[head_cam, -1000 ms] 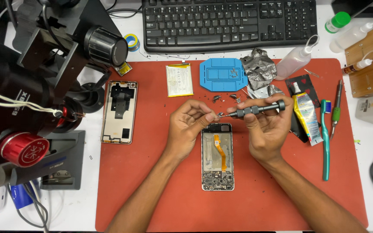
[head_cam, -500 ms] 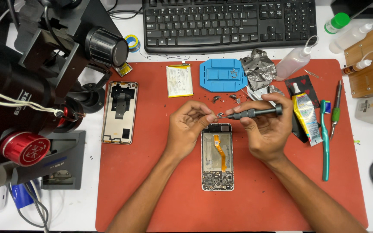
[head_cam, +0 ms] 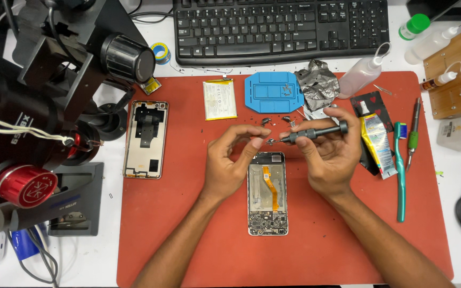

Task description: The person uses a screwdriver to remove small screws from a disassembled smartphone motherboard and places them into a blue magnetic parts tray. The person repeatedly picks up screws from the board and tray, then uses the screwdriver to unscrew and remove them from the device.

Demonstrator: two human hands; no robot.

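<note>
A white desk (head_cam: 108,250) carries a red work mat (head_cam: 188,234), with a black microscope (head_cam: 33,90) cut off at the left edge and a black keyboard (head_cam: 278,26) cut off at the top. On the mat lies an opened phone frame (head_cam: 267,194) with an orange flex cable, just below both hands. The right hand (head_cam: 329,157) is closed around a dark screwdriver (head_cam: 316,132), held level as before, though shifted slightly lower and leftward. The left hand (head_cam: 233,160) pinches its fingertips at the driver's tip; whatever sits between them is too small to make out. A phone back cover (head_cam: 146,138) lies well left.
</note>
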